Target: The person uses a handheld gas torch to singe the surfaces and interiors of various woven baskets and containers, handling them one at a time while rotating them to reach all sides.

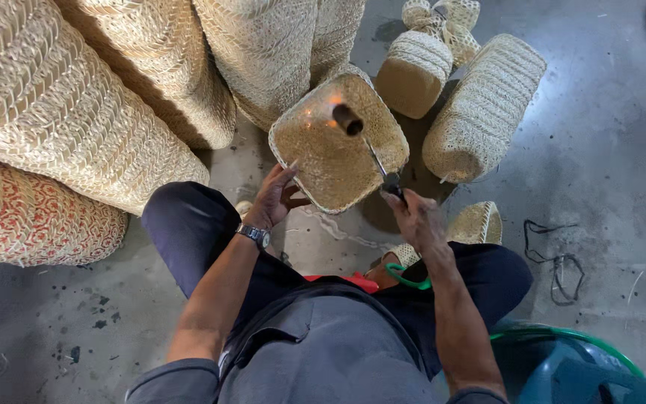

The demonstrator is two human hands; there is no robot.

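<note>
Near the centre of the frame, slightly above the middle, the left hand (pixel 277 196) clamps its fingers on the lower left rim of a small woven basket (pixel 323 153), tilting the open mouth toward the camera. The right hand (pixel 413 217) is closed around the handle of a gas torch (pixel 371 153), whose nozzle reaches into the basket with an orange flame licking the upper inside wall.

The basket looks light and fairly stiff, a thin straw weave that should flex a little under pressure (and would likely scorch fast if the flame lingers). The rim, where the weave is bound and thickest, seems the soundest place to grip, well away from the heated spot.

Large stacked baskets (pixel 76 112) fill the upper left; smaller ones (pixel 484 112) lie at the upper right on the concrete floor (pixel 607 187).
</note>
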